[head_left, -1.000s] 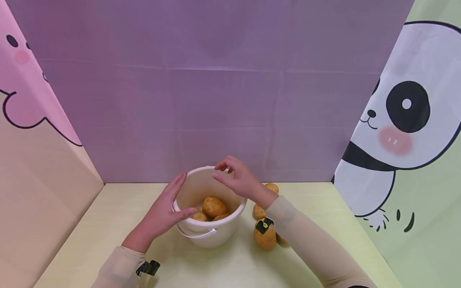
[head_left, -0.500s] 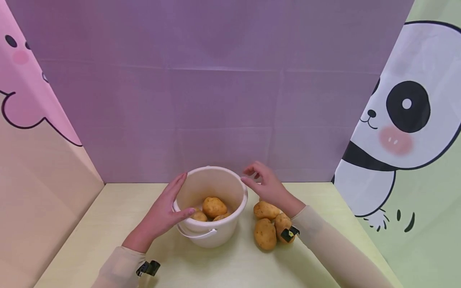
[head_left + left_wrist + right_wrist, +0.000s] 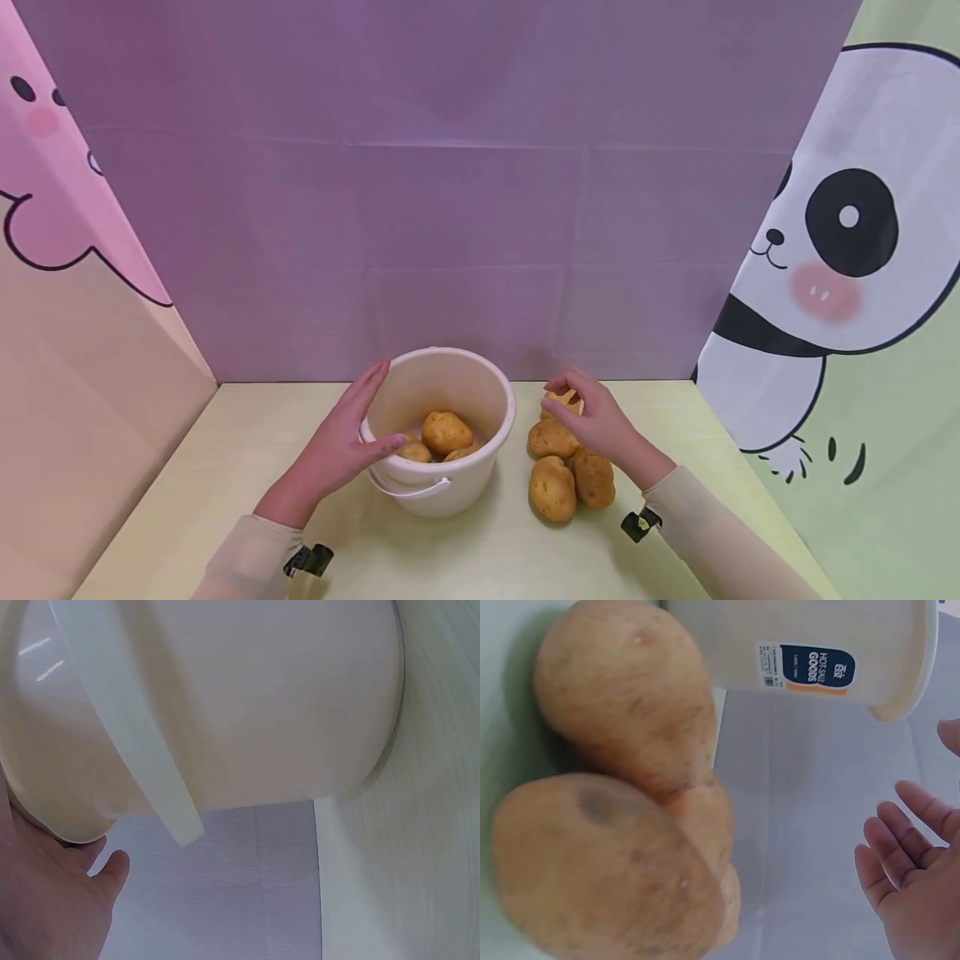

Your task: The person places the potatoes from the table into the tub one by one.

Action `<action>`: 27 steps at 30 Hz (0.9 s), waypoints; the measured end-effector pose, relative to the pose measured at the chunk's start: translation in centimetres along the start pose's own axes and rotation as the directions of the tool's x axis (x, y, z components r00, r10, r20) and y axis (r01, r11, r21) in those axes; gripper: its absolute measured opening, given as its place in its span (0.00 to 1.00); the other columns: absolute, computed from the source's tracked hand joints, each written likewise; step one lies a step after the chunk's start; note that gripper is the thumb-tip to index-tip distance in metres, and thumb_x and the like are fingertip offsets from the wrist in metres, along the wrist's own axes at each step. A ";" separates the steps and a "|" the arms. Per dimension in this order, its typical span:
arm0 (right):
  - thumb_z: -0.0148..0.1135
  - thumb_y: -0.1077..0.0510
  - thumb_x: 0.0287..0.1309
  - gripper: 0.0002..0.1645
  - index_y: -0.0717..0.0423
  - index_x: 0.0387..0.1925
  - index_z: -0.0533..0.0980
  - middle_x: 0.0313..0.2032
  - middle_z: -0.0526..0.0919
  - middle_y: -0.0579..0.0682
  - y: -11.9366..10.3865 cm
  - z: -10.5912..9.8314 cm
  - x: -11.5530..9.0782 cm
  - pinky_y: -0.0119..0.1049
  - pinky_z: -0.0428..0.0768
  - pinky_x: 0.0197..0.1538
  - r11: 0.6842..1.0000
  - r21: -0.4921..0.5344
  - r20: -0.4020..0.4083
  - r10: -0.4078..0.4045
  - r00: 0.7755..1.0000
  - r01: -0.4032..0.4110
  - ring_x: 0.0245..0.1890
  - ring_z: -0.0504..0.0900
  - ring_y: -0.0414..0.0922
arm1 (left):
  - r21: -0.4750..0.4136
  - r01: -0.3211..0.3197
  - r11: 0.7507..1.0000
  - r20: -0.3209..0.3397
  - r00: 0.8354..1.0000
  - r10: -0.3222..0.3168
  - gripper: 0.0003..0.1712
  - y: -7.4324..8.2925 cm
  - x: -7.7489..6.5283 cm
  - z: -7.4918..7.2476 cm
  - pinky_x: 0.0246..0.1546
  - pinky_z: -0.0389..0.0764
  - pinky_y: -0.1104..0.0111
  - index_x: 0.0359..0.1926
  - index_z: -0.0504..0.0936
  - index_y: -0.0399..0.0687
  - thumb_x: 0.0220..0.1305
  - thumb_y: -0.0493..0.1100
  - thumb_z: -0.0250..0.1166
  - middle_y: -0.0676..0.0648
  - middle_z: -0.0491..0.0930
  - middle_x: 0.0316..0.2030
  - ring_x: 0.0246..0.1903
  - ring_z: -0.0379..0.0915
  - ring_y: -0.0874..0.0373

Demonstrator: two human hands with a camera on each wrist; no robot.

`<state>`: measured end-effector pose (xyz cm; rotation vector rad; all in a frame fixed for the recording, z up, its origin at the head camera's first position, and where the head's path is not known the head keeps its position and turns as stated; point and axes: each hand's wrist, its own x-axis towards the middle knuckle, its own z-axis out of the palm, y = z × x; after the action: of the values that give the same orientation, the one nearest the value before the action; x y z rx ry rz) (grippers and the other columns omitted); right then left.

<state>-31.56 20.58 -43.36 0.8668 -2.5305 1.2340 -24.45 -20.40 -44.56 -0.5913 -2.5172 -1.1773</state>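
Bucket: a cream plastic bucket [image 3: 465, 486] stands upright on the tabletop [image 3: 457, 554], its white handle [image 3: 412, 492] lowered against the near side; a dark blue printed label [image 3: 817, 666] shows on its wall in the right wrist view.
Potatoes inside: at least three lie at the bottom of the bucket, the largest visible potato [image 3: 446, 431] uppermost.
Potatoes outside: four sit clustered right of the bucket, apart from it: a front-left potato [image 3: 552, 492], a front-right potato [image 3: 594, 481], a middle potato [image 3: 552, 438] and a rear potato [image 3: 564, 402].
Left hand: the left hand [image 3: 337, 442] rests on the bucket's left rim, fingers nearly straight and spread wide from the thumb, which lies across the near rim.
Right hand: the right hand [image 3: 598, 423] hovers above the rear potato, fingers loosely bent, a wide gap to the thumb, holding nothing.
Sleeves: beige, each with a small black device at the wrist.
Walls: purple cloth [image 3: 465, 208] behind, a cartoon panda [image 3: 900, 125] right, a pink cartoon figure [image 3: 60, 217] left.
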 end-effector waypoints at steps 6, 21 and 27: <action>0.72 0.55 0.75 0.13 0.58 0.52 0.84 0.48 0.85 0.49 0.9 -0.2 -1.1 0.56 0.84 0.54 1.000 -0.013 -0.018 -0.026 0.999 0.026 0.50 0.83 0.53 | -0.006 0.013 1.000 0.001 1.000 -0.013 0.64 0.0 0.0 0.0 0.74 0.62 0.26 0.89 0.54 0.45 0.63 0.59 0.80 0.35 0.53 0.87 0.83 0.51 0.28; 0.74 0.57 0.73 0.16 0.60 0.55 0.83 0.51 0.84 0.56 2.6 -0.3 -4.3 0.52 0.84 0.54 0.996 -0.080 -0.064 0.042 0.997 -0.047 0.53 0.81 0.51 | -0.005 0.013 1.000 -0.001 1.000 -0.013 0.64 0.0 -0.1 0.1 0.74 0.62 0.26 0.89 0.54 0.45 0.63 0.59 0.80 0.37 0.53 0.87 0.83 0.51 0.28; 0.75 0.55 0.72 0.16 0.56 0.55 0.82 0.52 0.83 0.51 3.3 -0.2 -5.7 0.54 0.84 0.55 0.990 -0.065 -0.089 0.117 0.989 -0.123 0.54 0.81 0.61 | -0.002 0.009 1.000 -0.003 1.000 -0.009 0.65 0.1 -0.2 0.1 0.74 0.61 0.26 0.89 0.55 0.45 0.63 0.59 0.80 0.37 0.53 0.87 0.83 0.51 0.28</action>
<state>-28.89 24.71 -47.79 0.6404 -2.5733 1.1807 -24.26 -20.32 -44.57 -0.5786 -2.5188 -1.1833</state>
